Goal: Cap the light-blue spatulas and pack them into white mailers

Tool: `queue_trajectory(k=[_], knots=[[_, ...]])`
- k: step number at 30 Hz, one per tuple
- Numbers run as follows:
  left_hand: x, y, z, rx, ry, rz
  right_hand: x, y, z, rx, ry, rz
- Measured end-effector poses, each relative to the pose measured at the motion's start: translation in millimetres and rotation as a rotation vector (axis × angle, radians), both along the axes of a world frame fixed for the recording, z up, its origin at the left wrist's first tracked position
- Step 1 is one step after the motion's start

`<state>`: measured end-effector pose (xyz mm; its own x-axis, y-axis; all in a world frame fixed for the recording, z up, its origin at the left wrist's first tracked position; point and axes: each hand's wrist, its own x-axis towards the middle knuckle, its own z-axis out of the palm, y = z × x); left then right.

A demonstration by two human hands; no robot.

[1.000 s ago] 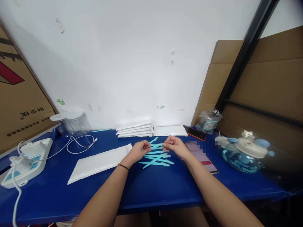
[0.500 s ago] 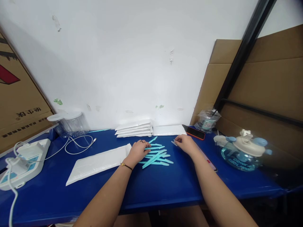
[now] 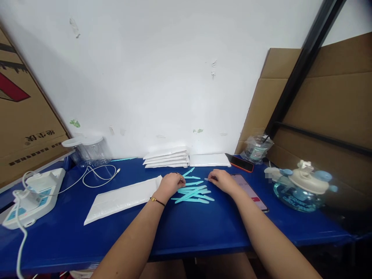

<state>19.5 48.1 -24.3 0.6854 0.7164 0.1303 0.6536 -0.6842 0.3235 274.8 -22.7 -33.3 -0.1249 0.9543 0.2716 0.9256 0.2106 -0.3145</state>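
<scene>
- Turquoise sticks [image 3: 190,194] lay crisscrossed on the blue surface [image 3: 200,230], just below the frame's center.
- The left hand [image 3: 171,184] curled at their left ends; whether its fingers gripped one, I couldn't tell.
- Right of center, the right hand [image 3: 222,180] pinched a pale sliver [image 3: 206,179] (barely visible) between nearly closed fingers.
</scene>
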Motion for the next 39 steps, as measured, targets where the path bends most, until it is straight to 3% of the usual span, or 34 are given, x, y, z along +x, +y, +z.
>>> queue_trajectory(k=[7, 16, 24, 28, 30, 33, 36, 39], knots=[[1.5, -3.6, 0.7, 0.112, 0.025, -0.048, -5.5, 2.7, -1.5, -0.002, 0.011, 0.056], [-1.4, 1.6, -3.6, 0.147, 0.026, -0.083, -9.6, 2.7, 0.1, 0.008, -0.068, 0.015], [2.1, -2.4, -2.4, 0.121, 0.023, -0.124, -29.7, 4.4, 0.7, 0.01, -0.03, 0.168], [2.2, -2.9, -2.4, 0.083, 0.032, -0.152, -20.4, 3.2, 1.3, 0.023, 0.09, 0.224], [2.2, -1.8, -3.2, 0.113, 0.015, -0.097, -4.2, 1.4, 3.7, 0.091, 0.156, 0.11], [3.2, -0.1, -5.5, 0.18, 0.011, 0.007, 24.2, -2.0, 8.1, 0.174, 0.149, -0.205], [5.7, 0.2, -8.1, 0.197, 0.041, 0.056, 38.8, -4.0, 10.2, 0.085, 0.034, -0.377], [8.1, -0.6, -9.0, 0.186, 0.039, 0.086, 33.9, -3.0, 9.7, 0.013, -0.098, -0.448]])
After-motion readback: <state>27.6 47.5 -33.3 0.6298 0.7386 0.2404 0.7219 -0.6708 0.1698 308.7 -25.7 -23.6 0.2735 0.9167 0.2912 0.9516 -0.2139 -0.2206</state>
